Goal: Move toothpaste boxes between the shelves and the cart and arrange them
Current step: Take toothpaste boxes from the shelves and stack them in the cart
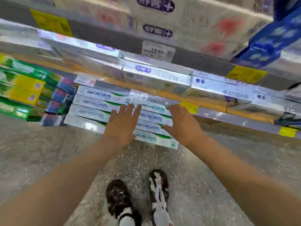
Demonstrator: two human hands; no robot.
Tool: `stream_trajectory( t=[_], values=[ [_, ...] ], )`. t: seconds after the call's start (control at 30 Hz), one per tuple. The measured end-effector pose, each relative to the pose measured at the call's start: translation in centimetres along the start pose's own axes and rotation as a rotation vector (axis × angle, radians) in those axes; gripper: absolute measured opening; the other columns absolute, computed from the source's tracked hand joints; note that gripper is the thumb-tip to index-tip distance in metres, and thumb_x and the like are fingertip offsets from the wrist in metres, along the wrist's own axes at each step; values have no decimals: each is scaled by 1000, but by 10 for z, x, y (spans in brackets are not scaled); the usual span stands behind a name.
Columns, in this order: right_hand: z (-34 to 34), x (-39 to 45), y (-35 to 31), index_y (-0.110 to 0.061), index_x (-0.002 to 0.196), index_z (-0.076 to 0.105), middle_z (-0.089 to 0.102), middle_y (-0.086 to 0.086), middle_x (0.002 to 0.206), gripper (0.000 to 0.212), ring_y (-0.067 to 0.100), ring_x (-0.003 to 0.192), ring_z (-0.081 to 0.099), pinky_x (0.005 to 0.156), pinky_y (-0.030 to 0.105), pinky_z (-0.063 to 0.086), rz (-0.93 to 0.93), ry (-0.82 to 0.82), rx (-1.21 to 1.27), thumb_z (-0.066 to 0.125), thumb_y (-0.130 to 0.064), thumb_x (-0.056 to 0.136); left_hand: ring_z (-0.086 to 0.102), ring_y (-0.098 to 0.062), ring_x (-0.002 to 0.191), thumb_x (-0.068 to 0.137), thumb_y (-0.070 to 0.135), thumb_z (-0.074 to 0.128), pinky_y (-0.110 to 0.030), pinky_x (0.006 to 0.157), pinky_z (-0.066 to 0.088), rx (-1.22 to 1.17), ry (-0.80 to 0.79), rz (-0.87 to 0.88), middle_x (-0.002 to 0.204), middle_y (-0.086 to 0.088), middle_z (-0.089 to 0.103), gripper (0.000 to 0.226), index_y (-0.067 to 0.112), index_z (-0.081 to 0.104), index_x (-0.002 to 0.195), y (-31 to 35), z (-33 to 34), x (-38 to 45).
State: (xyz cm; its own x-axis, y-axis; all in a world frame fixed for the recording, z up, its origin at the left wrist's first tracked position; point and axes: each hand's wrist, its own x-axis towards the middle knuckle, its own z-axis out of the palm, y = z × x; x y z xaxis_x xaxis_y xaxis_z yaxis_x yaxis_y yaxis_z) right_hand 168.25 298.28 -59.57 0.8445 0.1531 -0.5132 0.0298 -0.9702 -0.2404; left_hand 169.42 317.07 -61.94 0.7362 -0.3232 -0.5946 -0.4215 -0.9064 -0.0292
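**Both hands flat at the white toothpaste stack**

Low on the bottom shelf (228, 111), the white toothpaste boxes (97, 105) lie flat in a stack, long faces toward the camera, about 5 rows visible. Just in front of them the left hand (121, 126) is spread with fingers straight and slightly apart, empty; whether it touches the boxes cannot be told through the blur. To its right, the right hand (183, 125) is likewise flat with fingers straight, holding nothing, over the stack's right end. Left of the stack stand green and yellow boxes (19, 85), with small dark boxes (61, 98) between. Farther up, silver boxes (156, 74) fill the next shelf, a price tag (157, 50) above them and blue packs (268, 41) at far right. Nearest, 2 shoes (138, 198) stand on the speckled floor (40, 152).
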Motion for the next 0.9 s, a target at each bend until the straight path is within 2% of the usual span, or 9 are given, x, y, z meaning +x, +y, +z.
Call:
stream_trajectory(
  t=[0.13, 0.3, 0.43, 0.57, 0.67, 0.77, 0.83, 0.9],
  values=[
    [35, 17, 9, -12, 143, 27, 35, 9, 141, 72, 27, 131, 31, 101, 36, 32, 2, 14, -1, 60, -43, 87, 6, -31, 145, 86, 47, 62, -48, 113, 18, 35, 10, 57, 157, -7, 0, 105, 12, -14, 149, 18, 28, 27],
    [69, 28, 19, -11, 142, 25, 35, 8, 137, 84, 27, 127, 33, 99, 37, 33, -9, -9, -93, 62, -55, 81, 5, -34, 145, 86, 51, 60, -50, 114, 18, 193, -21, 171, 157, -12, 0, 106, 4, -12, 148, 30, 49, 42],
    [93, 29, 18, -10, 145, 17, 31, 11, 139, 99, 29, 127, 32, 101, 40, 33, 4, -61, -214, 62, -64, 75, 5, -34, 144, 81, 58, 61, -50, 113, 19, 219, -42, 180, 157, -11, 0, 111, 6, -10, 148, 28, 59, 52],
    [112, 30, 17, -9, 144, 13, 26, 13, 141, 101, 31, 128, 29, 103, 41, 30, 4, -82, -220, 64, -62, 75, 4, -34, 144, 79, 59, 62, -48, 113, 20, 251, -81, 166, 157, -11, -2, 116, 6, -14, 148, 31, 68, 58],
    [116, 33, 18, -8, 143, 13, 24, 12, 140, 101, 32, 128, 28, 104, 41, 29, -8, -76, -240, 64, -63, 74, 14, -33, 140, 81, 53, 64, -46, 107, 28, 236, -34, 169, 151, -12, 9, 107, 6, -4, 148, 35, 73, 64],
    [121, 33, 18, -6, 143, 13, 24, 14, 140, 101, 33, 127, 28, 104, 43, 28, -15, -72, -289, 63, -62, 75, 15, -33, 139, 85, 44, 63, -46, 104, 29, 254, -35, 167, 148, -12, 13, 94, 9, 1, 146, 42, 74, 66],
    [129, 34, 17, -4, 142, 20, 30, 16, 136, 107, 34, 122, 34, 100, 44, 33, -9, -62, -309, 70, -62, 69, 15, -34, 138, 86, 39, 63, -46, 105, 29, 280, -30, 165, 147, -14, 13, 91, 8, 2, 145, 46, 76, 65],
    [137, 35, 19, 2, 124, 44, 50, 19, 113, 114, 33, 99, 48, 80, 44, 46, 29, -44, -337, 86, -60, 38, 16, -33, 137, 88, 32, 61, -45, 105, 28, 308, -43, 160, 146, -16, 13, 86, 4, 3, 145, 48, 79, 63]
  ],
)
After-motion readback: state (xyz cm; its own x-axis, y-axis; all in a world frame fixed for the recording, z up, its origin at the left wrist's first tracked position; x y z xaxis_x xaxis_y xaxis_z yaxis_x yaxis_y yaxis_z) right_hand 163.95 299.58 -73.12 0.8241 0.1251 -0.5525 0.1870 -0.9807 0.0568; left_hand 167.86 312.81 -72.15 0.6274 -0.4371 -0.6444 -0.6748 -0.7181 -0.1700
